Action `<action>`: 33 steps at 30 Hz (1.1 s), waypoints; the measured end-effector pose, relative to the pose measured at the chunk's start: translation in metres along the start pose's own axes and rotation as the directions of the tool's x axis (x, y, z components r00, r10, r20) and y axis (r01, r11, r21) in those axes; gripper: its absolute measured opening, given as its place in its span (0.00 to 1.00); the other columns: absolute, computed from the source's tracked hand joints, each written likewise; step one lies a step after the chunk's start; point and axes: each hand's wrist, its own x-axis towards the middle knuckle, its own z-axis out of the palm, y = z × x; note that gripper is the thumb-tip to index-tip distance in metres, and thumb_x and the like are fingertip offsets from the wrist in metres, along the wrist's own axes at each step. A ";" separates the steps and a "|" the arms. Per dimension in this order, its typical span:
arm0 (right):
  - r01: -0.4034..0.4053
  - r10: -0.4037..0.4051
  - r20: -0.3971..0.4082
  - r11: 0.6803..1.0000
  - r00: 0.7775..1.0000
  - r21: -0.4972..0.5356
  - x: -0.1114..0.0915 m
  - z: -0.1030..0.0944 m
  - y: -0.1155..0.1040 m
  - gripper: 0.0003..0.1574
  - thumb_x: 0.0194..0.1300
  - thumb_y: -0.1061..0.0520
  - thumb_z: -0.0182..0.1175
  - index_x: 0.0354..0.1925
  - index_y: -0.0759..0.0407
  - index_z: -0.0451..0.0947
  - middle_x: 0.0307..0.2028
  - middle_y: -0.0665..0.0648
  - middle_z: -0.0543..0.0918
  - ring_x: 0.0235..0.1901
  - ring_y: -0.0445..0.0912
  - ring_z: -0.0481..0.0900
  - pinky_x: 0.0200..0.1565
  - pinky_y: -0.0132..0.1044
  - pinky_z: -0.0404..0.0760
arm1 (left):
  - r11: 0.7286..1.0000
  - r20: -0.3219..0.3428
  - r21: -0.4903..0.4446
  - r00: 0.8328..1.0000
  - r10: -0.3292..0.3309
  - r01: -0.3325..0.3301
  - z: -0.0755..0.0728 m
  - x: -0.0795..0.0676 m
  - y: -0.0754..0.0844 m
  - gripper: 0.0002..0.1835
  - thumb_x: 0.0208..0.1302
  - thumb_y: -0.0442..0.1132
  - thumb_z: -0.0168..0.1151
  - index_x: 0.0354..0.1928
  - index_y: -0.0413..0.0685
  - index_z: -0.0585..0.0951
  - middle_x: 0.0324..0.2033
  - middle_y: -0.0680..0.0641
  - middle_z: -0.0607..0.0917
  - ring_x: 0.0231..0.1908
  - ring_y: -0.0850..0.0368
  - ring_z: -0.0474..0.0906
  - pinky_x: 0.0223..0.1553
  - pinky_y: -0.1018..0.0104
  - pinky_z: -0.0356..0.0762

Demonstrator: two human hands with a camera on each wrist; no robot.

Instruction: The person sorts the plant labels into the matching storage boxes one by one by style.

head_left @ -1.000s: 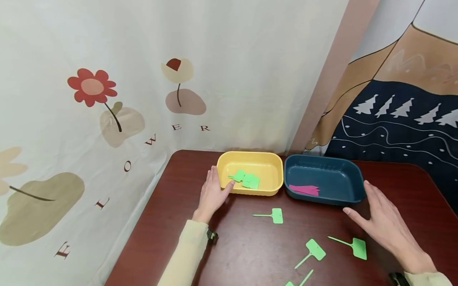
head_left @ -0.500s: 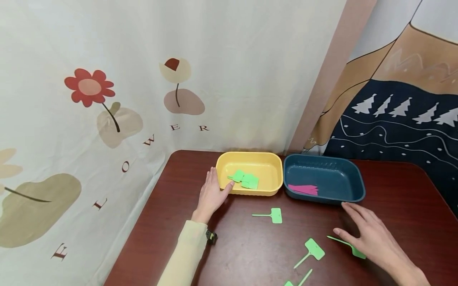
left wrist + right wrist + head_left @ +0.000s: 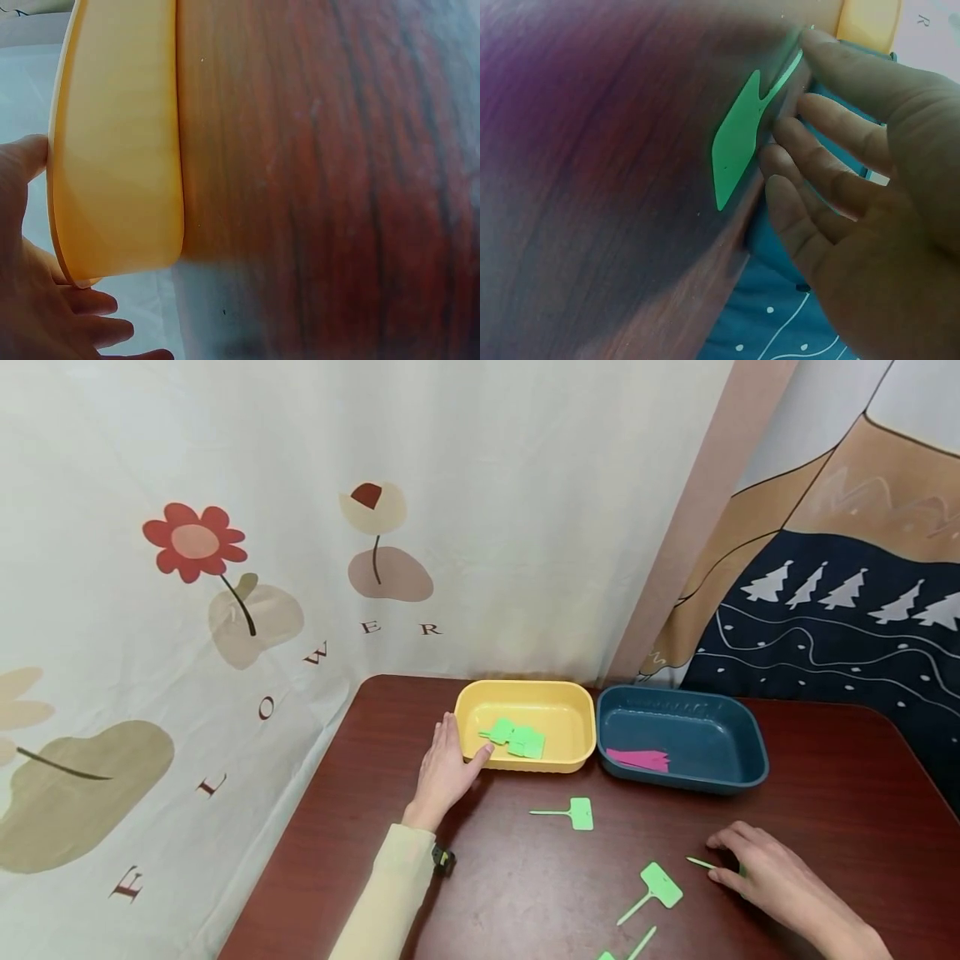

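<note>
My left hand (image 3: 442,777) rests against the left front corner of a yellow plastic tray (image 3: 536,766), fingers extended along its side and thumb at the front rim, as the left wrist view (image 3: 64,300) also shows of those fingers. Flat green plant labels (image 3: 527,742) lie inside that tray. On the right, my right hand (image 3: 776,872) is lowered over another green plant label (image 3: 735,142) on the table. The thumb is right at its thin stem, while the other fingers, gently bent, spread along its far side. From the head, most of this label is hidden beneath the hand.
A dark blue tray (image 3: 712,743) with pink labels (image 3: 637,760) stands right beside the yellow one. More green labels lie on the brown table: one (image 3: 581,813) before the trays, one (image 3: 662,885) nearer, another (image 3: 641,943) cut off by the frame. Printed curtains hang behind.
My right hand has moved from beside the blue tray's right front corner toward me and down onto the green label, its fingers bending. The left hand has stayed at the yellow tray.
</note>
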 end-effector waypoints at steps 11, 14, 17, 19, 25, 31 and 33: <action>0.058 -0.058 0.026 0.998 0.998 -0.005 0.004 0.000 0.004 0.14 0.58 0.62 0.75 0.29 0.49 0.79 0.28 0.43 0.72 0.27 0.35 0.67 0.30 0.36 0.75 | 1.000 0.004 -0.004 1.000 -0.007 0.007 0.000 -0.001 -0.001 0.54 0.70 0.66 0.58 0.80 0.33 0.51 0.80 0.35 0.54 0.79 0.38 0.49 0.72 0.37 0.59; 0.051 -0.052 0.050 0.999 0.997 0.004 0.007 -0.002 0.003 0.14 0.59 0.62 0.74 0.29 0.49 0.78 0.27 0.43 0.72 0.26 0.34 0.66 0.30 0.35 0.74 | 1.000 0.002 -0.006 1.000 -0.007 0.007 -0.001 -0.003 0.000 0.54 0.70 0.67 0.57 0.80 0.33 0.51 0.80 0.35 0.54 0.79 0.38 0.49 0.72 0.37 0.59; 0.048 -0.048 0.062 0.999 0.997 0.009 0.008 -0.003 0.002 0.13 0.61 0.62 0.73 0.29 0.49 0.78 0.27 0.43 0.72 0.26 0.35 0.66 0.30 0.35 0.74 | 1.000 -0.003 -0.009 1.000 -0.007 0.007 -0.002 -0.003 -0.001 0.54 0.70 0.66 0.58 0.80 0.33 0.51 0.80 0.35 0.54 0.79 0.38 0.49 0.71 0.37 0.59; 0.050 -0.050 0.056 0.999 0.997 0.010 0.009 -0.003 0.002 0.13 0.61 0.62 0.73 0.29 0.49 0.78 0.27 0.43 0.72 0.26 0.35 0.66 0.30 0.35 0.73 | 1.000 -0.004 -0.008 1.000 -0.008 0.008 -0.002 -0.003 -0.001 0.54 0.70 0.67 0.58 0.80 0.32 0.51 0.80 0.35 0.54 0.79 0.38 0.50 0.71 0.38 0.59; 0.078 -0.078 0.016 0.997 0.997 0.014 0.009 -0.002 -0.003 0.13 0.61 0.62 0.73 0.30 0.48 0.79 0.26 0.42 0.72 0.26 0.34 0.66 0.30 0.35 0.74 | 1.000 -0.010 0.003 1.000 -0.001 0.001 -0.002 -0.002 -0.004 0.55 0.70 0.68 0.56 0.80 0.32 0.51 0.80 0.35 0.54 0.79 0.39 0.51 0.70 0.38 0.62; 0.095 -0.094 -0.050 0.995 0.994 0.012 0.014 -0.006 -0.013 0.09 0.61 0.61 0.73 0.34 0.48 0.83 0.29 0.41 0.78 0.30 0.36 0.74 0.35 0.40 0.82 | 1.000 -0.002 0.002 1.000 -0.003 0.003 -0.002 -0.003 -0.002 0.55 0.70 0.68 0.56 0.80 0.33 0.50 0.80 0.36 0.51 0.79 0.40 0.49 0.71 0.37 0.59; 0.119 -0.118 -0.109 0.993 0.987 0.002 0.016 -0.009 -0.018 0.10 0.60 0.60 0.75 0.35 0.47 0.83 0.31 0.40 0.78 0.32 0.37 0.75 0.36 0.41 0.83 | 1.000 0.007 -0.001 1.000 -0.004 0.004 -0.001 -0.004 -0.001 0.56 0.70 0.69 0.55 0.81 0.34 0.49 0.81 0.37 0.50 0.80 0.41 0.48 0.72 0.36 0.57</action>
